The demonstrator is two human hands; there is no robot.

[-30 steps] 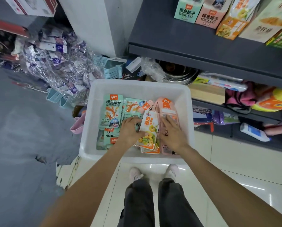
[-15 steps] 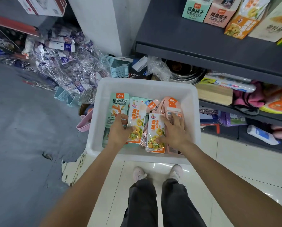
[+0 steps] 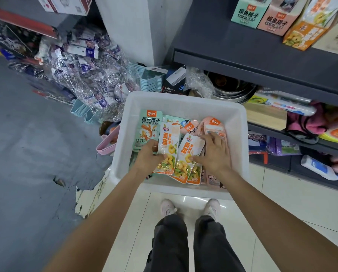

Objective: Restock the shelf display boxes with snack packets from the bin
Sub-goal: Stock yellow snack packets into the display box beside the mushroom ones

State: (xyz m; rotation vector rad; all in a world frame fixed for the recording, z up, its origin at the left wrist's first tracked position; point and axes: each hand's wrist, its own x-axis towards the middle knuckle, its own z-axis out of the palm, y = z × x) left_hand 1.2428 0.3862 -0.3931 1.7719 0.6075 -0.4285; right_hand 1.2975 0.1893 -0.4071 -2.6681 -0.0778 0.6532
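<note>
A white plastic bin (image 3: 184, 101) on the floor holds several snack packets: green ones (image 3: 149, 126) at the left, pink ones (image 3: 213, 125) at the right, orange-and-white ones in the middle. My left hand (image 3: 147, 159) pinches one orange-and-white packet (image 3: 167, 148) by its lower part. My right hand (image 3: 215, 154) holds a second orange-and-white packet (image 3: 188, 154), thumb on its front, fingers spread over the pink packets behind. Display boxes stand on the dark shelf at top right: a green one (image 3: 246, 12), a pink one (image 3: 276, 18), an orange one (image 3: 303, 34).
The dark shelf edge (image 3: 262, 61) overhangs the bin's far right. Lower shelves hold metal bowls (image 3: 231, 89), a wooden board (image 3: 266, 116) and cloths. A heap of plastic-wrapped goods (image 3: 89, 75) lies at the left, with a pink basket (image 3: 107, 142) beside the bin. My feet stand behind the bin.
Both hands have drawn orange-and-white packets out of the pile: one packet between the hands a second ago, now one in each hand, side by side above the others.
</note>
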